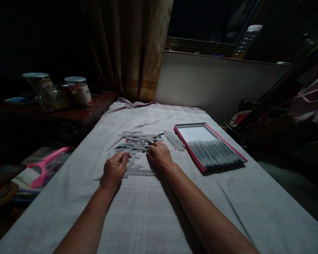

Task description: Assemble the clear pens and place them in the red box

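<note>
Whitish, translucent pen parts (134, 144), some with black ends, lie in a loose pile on the cloth. My left hand (115, 168) is at the near left edge of the pile, thumb and fingers pressed together; whatever they hold is hidden. At the pile's right side, my right hand (160, 154) pinches downward beside a dark, thin stick. I cannot make out what is between its fingertips. A separate bunch of pale barrels (174, 141) lies just beyond it. Further right, a red-edged, shallow box (188, 152) holds a row of clear pens with dark cores (214, 153).
A pale cloth (148, 215) covers the surface. To the left, lidded jars (81, 92) and a glass pitcher (51, 95) stand on a dark red table (82, 114), with a pink plastic handle (43, 167) lower down. A curtain (137, 53) hangs behind; a bottle (246, 41) stands on the sill.
</note>
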Demonstrator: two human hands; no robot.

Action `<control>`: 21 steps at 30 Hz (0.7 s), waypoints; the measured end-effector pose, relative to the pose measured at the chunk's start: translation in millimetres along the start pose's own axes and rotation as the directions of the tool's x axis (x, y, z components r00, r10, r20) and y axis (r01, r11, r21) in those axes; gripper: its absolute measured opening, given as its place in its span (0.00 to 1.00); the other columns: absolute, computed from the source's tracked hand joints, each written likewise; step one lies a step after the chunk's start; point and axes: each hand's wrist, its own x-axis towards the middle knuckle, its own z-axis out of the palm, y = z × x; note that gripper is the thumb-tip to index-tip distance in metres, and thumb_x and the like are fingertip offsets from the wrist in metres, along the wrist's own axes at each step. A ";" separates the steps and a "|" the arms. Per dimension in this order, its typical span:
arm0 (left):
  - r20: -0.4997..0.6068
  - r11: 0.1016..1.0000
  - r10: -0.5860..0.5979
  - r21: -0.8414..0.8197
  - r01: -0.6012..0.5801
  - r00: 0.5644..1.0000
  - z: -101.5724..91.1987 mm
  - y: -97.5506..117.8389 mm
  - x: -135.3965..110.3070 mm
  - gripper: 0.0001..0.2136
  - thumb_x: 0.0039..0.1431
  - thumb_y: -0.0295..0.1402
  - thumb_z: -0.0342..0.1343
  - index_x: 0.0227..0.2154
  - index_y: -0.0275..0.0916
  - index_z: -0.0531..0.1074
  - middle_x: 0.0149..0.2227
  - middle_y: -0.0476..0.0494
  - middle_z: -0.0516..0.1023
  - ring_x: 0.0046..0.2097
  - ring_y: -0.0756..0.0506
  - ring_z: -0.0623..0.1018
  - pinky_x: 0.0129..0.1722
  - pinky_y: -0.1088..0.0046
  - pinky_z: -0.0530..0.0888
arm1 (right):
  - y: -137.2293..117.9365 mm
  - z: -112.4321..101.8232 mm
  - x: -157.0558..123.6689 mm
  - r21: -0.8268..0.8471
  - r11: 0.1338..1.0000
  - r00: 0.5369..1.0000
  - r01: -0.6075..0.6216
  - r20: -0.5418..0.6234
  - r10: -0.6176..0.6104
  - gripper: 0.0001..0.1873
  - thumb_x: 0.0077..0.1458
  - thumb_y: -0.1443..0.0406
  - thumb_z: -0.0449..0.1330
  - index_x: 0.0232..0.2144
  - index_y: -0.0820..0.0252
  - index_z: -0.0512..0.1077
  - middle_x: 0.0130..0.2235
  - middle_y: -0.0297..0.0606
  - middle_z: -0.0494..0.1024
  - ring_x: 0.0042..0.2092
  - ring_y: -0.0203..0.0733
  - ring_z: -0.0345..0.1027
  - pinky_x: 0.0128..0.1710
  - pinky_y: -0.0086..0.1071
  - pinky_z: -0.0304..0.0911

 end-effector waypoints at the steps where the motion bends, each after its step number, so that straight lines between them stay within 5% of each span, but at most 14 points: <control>1: 0.004 1.000 0.004 0.005 -0.004 1.000 0.7 -0.6 0.1 0.19 0.63 0.46 0.46 0.30 0.40 0.76 0.27 0.46 0.80 0.31 0.46 0.79 0.32 0.73 0.72 | -1.0 0.2 2.8 -0.016 1.000 1.000 -0.006 0.010 0.006 0.13 0.61 0.62 0.55 0.42 0.59 0.78 0.45 0.47 0.78 0.49 0.50 0.67 0.46 0.38 0.60; 8: -0.013 0.962 0.221 0.165 -0.216 0.975 3.9 9.6 -3.8 0.12 0.64 0.38 0.50 0.43 0.42 0.76 0.44 0.41 0.80 0.48 0.42 0.77 0.51 0.64 0.71 | 0.2 -1.9 -13.3 0.015 1.000 1.000 -0.025 0.017 0.025 0.13 0.64 0.66 0.50 0.43 0.61 0.75 0.42 0.46 0.79 0.45 0.48 0.70 0.43 0.36 0.61; 12: 0.123 0.894 0.347 0.255 -0.367 0.930 6.3 21.0 -10.3 0.13 0.64 0.35 0.52 0.49 0.44 0.74 0.52 0.40 0.76 0.55 0.39 0.72 0.59 0.55 0.62 | 3.4 -1.6 -40.8 0.286 0.953 0.995 0.100 -0.032 -0.095 0.11 0.63 0.66 0.53 0.42 0.60 0.75 0.40 0.43 0.80 0.42 0.44 0.72 0.42 0.32 0.63; 17: 0.327 0.879 0.320 0.249 -0.407 0.889 8.9 22.2 -15.4 0.09 0.66 0.34 0.50 0.42 0.43 0.75 0.38 0.44 0.81 0.42 0.41 0.77 0.53 0.57 0.64 | 15.6 -2.5 -40.6 0.592 0.802 0.997 0.079 -0.035 -0.072 0.12 0.62 0.65 0.54 0.40 0.57 0.77 0.39 0.39 0.81 0.41 0.41 0.74 0.43 0.31 0.65; 21: 0.253 0.894 0.273 0.290 -0.342 0.928 9.8 17.1 -14.9 0.10 0.67 0.34 0.48 0.43 0.40 0.74 0.40 0.41 0.81 0.42 0.40 0.78 0.47 0.61 0.68 | 20.9 -6.8 -12.8 0.360 0.933 0.999 -0.019 -0.021 0.028 0.13 0.62 0.64 0.54 0.42 0.55 0.79 0.42 0.41 0.80 0.43 0.43 0.73 0.43 0.32 0.65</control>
